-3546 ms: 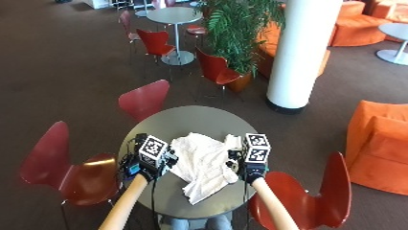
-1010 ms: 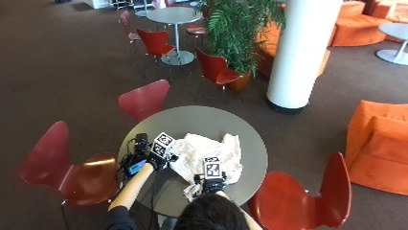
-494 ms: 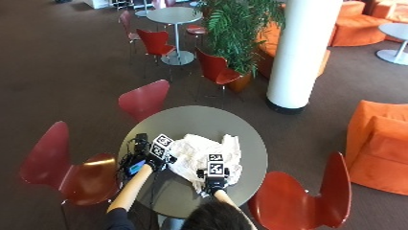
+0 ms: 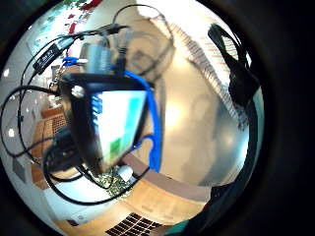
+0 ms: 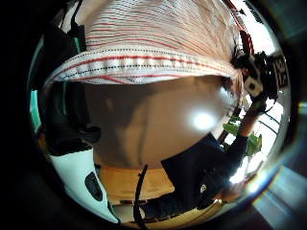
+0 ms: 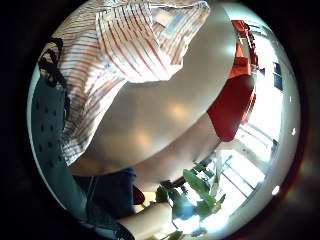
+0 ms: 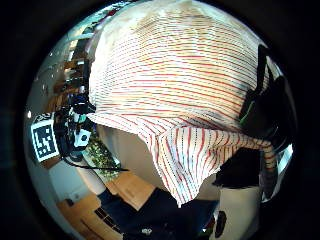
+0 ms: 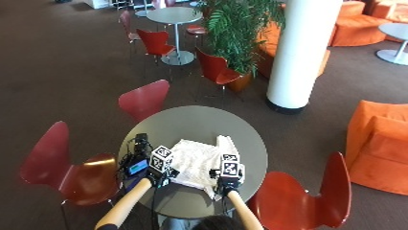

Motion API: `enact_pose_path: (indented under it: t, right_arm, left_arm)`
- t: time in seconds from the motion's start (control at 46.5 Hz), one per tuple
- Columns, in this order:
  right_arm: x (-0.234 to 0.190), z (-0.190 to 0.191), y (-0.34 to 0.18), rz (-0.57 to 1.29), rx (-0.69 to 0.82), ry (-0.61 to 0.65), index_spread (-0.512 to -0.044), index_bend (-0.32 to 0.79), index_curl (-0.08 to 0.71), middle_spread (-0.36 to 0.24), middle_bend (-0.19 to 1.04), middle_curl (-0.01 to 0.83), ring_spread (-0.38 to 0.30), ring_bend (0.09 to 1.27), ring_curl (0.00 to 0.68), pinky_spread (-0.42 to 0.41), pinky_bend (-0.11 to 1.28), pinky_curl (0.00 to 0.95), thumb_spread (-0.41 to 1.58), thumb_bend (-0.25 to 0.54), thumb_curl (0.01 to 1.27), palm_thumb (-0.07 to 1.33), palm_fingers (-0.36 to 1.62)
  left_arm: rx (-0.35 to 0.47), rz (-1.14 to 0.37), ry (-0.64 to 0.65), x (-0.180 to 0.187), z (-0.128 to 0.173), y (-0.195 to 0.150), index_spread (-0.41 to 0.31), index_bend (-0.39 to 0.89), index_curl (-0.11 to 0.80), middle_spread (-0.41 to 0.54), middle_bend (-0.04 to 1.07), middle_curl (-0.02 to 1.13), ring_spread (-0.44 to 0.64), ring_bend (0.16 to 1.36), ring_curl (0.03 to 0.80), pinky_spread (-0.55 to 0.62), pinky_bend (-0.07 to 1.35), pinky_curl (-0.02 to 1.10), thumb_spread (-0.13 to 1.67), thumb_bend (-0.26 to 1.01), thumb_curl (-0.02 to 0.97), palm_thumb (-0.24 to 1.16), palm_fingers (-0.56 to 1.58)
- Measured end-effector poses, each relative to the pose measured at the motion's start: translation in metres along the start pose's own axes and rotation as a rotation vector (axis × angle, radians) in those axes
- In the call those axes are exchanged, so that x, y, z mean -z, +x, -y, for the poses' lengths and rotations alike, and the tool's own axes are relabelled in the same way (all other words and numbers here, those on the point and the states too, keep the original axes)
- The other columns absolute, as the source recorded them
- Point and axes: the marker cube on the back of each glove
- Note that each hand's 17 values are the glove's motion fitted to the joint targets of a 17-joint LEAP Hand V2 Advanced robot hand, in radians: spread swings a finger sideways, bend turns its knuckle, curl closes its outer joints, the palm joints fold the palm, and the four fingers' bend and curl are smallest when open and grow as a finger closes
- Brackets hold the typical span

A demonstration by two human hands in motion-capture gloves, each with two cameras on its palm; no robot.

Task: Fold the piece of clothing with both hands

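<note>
White red-striped cloth shirt point(image 8: 198, 164) is spread on the round grey bench point(image 8: 198, 125); its 6 o'clock edge is pinched by left hand point(image 8: 157, 177) and right hand point(image 8: 227, 184).

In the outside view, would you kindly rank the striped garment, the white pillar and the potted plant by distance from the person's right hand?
1. Striped garment: on the table, at the right hand.
2. White pillar: beyond the table, to the right.
3. Potted plant: farther back, left of the pillar.

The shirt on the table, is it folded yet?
Partly: the shirt lies rumpled on the table, one edge doubled over itself, both hands at its near edge.
</note>
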Motion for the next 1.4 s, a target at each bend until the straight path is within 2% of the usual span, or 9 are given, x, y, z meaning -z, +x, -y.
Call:
enact_pose_path:
  t: [0.107, 0.215, 0.516, 0.688, 0.838, 1.01, 1.182, 1.289, 1.397]
  right_arm:
    - [-0.01, 0.022, 0.038, -0.055, 0.002, 0.065, -0.284, 0.24, 0.434, -0.24, 0.29, 0.515, -0.258, 0.55, 0.465, -0.353, 0.51, 0.38, 0.37, -0.031, 0.65, 1.0, 1.29]
    - [0.01, -0.014, 0.047, -0.109, 0.059, 0.089, -0.284, 0.23, 0.449, -0.241, 0.29, 0.517, -0.257, 0.55, 0.466, -0.354, 0.5, 0.377, 0.34, -0.037, 0.67, 0.99, 1.29]
    - [0.077, -0.062, 0.049, -0.257, 0.07, 0.146, -0.281, 0.2, 0.474, -0.238, 0.29, 0.515, -0.247, 0.54, 0.462, -0.355, 0.49, 0.374, 0.31, -0.038, 0.7, 0.97, 1.3]
    - [0.122, 0.009, 0.043, -0.293, -0.016, 0.117, -0.287, 0.19, 0.477, -0.239, 0.3, 0.513, -0.259, 0.53, 0.458, -0.355, 0.49, 0.377, 0.34, -0.038, 0.7, 0.96, 1.3]
    - [0.123, 0.034, 0.029, -0.223, -0.113, -0.088, -0.287, 0.18, 0.472, -0.248, 0.3, 0.514, -0.259, 0.55, 0.458, -0.354, 0.49, 0.377, 0.56, -0.011, 0.68, 0.99, 1.29]
    - [0.098, 0.101, 0.031, 0.017, -0.142, 0.119, -0.29, 0.16, 0.461, -0.251, 0.31, 0.514, -0.263, 0.53, 0.457, -0.347, 0.47, 0.375, 0.7, -0.012, 0.66, 1.02, 1.23]
    - [0.117, 0.085, 0.059, 0.099, -0.242, 0.394, -0.29, 0.06, 0.377, -0.219, 0.18, 0.472, -0.245, 0.54, 0.457, -0.325, 0.55, 0.394, 0.84, -0.005, 0.63, 1.06, 1.05]
    - [0.114, 0.051, 0.081, 0.063, -0.289, 0.263, -0.282, 0.06, 0.341, -0.205, 0.17, 0.46, -0.23, 0.52, 0.451, -0.313, 0.56, 0.398, 0.93, -0.018, 0.61, 1.03, 1.05]
    - [0.09, 0.027, 0.1, 0.064, -0.35, 0.073, -0.243, 0.03, 0.295, -0.159, 0.19, 0.464, -0.178, 0.48, 0.446, -0.234, 0.59, 0.408, 1.05, -0.076, 0.54, 0.82, 0.9]
  left_arm:
    - [0.055, 0.054, -0.07, -0.018, -0.027, 0.022, -0.26, 0.13, 0.466, -0.296, 0.28, 0.57, -0.33, 0.37, 0.445, -0.33, 0.32, 0.44, 1.3, -0.01, 0.444, 0.79, 1.21]
    - [-0.106, -0.094, 0.042, -0.02, -0.038, 0.053, -0.263, 0.12, 0.453, -0.307, 0.29, 0.58, -0.34, 0.43, 0.462, -0.33, 0.36, 0.45, 1.26, -0.01, 0.463, 0.81, 1.23]
    - [-0.18, -0.282, 0.01, 0.044, -0.083, 0.063, -0.261, 0.15, 0.44, -0.314, 0.35, 0.61, -0.36, 0.54, 0.496, -0.34, 0.44, 0.48, 1.0, -0.01, 0.591, 0.91, 1.22]
    - [-0.096, -0.277, -0.026, 0.073, -0.01, 0.026, -0.264, 0.17, 0.452, -0.313, 0.38, 0.62, -0.36, 0.56, 0.499, -0.34, 0.45, 0.48, 0.84, -0.02, 0.659, 0.93, 1.22]
    - [0.137, -0.387, -0.209, 0.071, 0.023, 0.007, -0.263, 0.18, 0.468, -0.31, 0.38, 0.62, -0.35, 0.54, 0.492, -0.34, 0.43, 0.47, 0.74, -0.01, 0.708, 0.94, 1.18]
    - [0.286, -0.285, -0.209, 0.036, 0.074, -0.009, -0.259, 0.18, 0.48, -0.297, 0.36, 0.61, -0.35, 0.52, 0.485, -0.31, 0.39, 0.46, 0.65, -0.02, 0.751, 0.96, 1.15]
    - [0.378, -0.173, -0.03, 0.045, 0.066, -0.012, -0.222, 0.12, 0.452, -0.262, 0.26, 0.59, -0.3, 0.42, 0.464, -0.28, 0.4, 0.46, 0.7, -0.02, 0.755, 0.94, 0.95]
    - [0.314, -0.228, 0.093, 0.057, 0.034, 0.002, -0.18, 0.08, 0.413, -0.204, 0.14, 0.55, -0.23, 0.43, 0.464, -0.24, 0.45, 0.48, 0.86, -0.04, 0.719, 0.85, 0.76]
    - [0.283, -0.313, 0.087, 0.043, 0.007, 0.02, -0.165, 0.14, 0.4, -0.147, 0.1, 0.48, -0.15, 0.42, 0.44, -0.19, 0.43, 0.46, 1.03, -0.07, 0.64, 0.66, 0.69]
